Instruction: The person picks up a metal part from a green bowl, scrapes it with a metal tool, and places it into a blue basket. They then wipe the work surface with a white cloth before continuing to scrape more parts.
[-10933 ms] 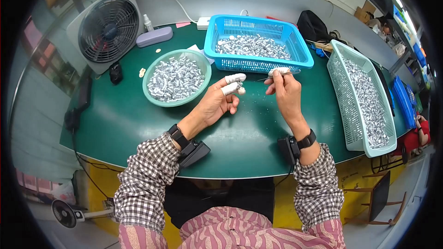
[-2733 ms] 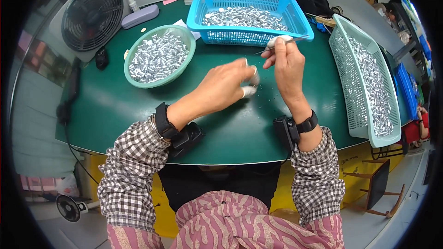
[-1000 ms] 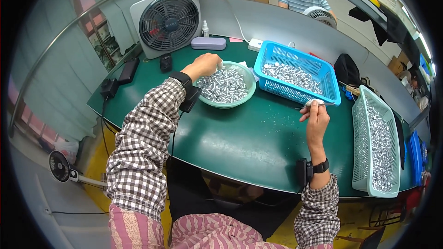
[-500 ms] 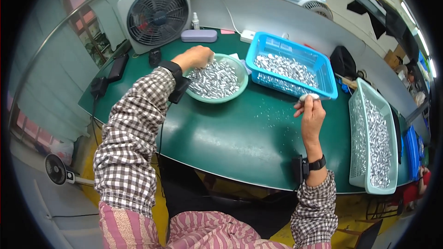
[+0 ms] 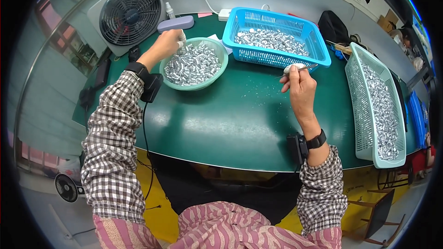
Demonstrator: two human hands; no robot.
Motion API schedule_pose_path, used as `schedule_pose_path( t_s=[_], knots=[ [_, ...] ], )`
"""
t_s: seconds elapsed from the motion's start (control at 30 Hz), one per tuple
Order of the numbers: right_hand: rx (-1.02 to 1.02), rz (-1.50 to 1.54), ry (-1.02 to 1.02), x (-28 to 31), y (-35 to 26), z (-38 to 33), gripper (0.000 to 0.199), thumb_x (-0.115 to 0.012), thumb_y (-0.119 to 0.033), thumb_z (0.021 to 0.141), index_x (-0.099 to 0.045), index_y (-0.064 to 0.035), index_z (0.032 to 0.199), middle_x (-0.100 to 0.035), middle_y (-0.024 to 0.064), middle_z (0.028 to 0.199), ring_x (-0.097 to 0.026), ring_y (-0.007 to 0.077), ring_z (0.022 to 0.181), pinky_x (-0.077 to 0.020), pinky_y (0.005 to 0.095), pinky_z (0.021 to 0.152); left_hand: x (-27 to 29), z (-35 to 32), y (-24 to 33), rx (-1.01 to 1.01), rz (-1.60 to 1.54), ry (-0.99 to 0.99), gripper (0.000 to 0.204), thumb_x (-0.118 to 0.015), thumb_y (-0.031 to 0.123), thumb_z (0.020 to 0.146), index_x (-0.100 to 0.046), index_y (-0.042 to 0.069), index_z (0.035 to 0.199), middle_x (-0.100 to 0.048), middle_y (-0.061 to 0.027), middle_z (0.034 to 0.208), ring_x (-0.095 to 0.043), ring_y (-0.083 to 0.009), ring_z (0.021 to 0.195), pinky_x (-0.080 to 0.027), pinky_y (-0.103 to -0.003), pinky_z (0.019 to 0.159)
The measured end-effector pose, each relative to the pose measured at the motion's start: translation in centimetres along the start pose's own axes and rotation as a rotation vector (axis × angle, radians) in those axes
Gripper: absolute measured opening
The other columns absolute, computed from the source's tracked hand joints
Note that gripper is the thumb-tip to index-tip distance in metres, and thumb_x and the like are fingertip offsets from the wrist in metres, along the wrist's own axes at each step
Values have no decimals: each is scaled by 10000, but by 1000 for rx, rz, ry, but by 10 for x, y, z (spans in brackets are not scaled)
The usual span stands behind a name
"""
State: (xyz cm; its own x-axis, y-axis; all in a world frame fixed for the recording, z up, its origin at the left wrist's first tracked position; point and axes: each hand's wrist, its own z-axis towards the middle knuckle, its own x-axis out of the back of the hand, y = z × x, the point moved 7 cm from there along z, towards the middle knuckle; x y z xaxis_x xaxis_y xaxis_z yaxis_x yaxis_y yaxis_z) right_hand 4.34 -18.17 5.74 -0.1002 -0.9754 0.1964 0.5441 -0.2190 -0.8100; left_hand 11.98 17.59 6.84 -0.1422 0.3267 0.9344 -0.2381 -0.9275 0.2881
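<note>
Checked grey-and-white sleeves, black wrist straps with small black boxes, white fingertip covers, and pink striped trousers.

Single head-worn fisheye view, steeply down, close over the green table (image 5: 240, 124).

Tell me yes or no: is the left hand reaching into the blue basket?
No. The left hand is at the rim of the round green bowl of small silver parts, while the blue basket sits apart to its right.

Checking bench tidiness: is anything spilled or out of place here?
Small silvery bits lie scattered on the green table between the round bowl and the blue basket, outside any container. Nothing else stands out.
</note>
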Motion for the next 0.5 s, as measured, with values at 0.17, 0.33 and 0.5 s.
schedule_pose_path(
  t_s=[0.17, 0.33, 0.5],
  knots=[
    [-8, -42, -2, 1, -2, -3, 240, -443, -132, 953, -568, 35, 833, -601, 75, 644, -531, 83, 469, -418, 205, 434, 18, -4, 9, 9, -8, 45, 193, -580, -26, 729, -631, -10, 915, -651, -162, 830, -636, -259, 819, -480, -338, 753],
    [28, -28, -6, 3, 2, -3, 235, -444, -127, 951, -573, 36, 842, -598, 72, 641, -528, 84, 468, -414, 204, 429, 3, 4, 13, -6, -84, -237, 246, -586, -30, 734, -638, 3, 972, -658, -165, 900, -636, -262, 886, -482, -334, 777],
    [8, -47, -12, 1, 1, -3, 232, -445, -121, 949, -574, 37, 837, -597, 71, 636, -524, 81, 464, -411, 205, 426, -15, 7, 21, -22, -114, -291, 258, -613, -17, 725, -637, 5, 981, -660, -155, 919, -630, -266, 901, -484, -344, 777]
  ],
)
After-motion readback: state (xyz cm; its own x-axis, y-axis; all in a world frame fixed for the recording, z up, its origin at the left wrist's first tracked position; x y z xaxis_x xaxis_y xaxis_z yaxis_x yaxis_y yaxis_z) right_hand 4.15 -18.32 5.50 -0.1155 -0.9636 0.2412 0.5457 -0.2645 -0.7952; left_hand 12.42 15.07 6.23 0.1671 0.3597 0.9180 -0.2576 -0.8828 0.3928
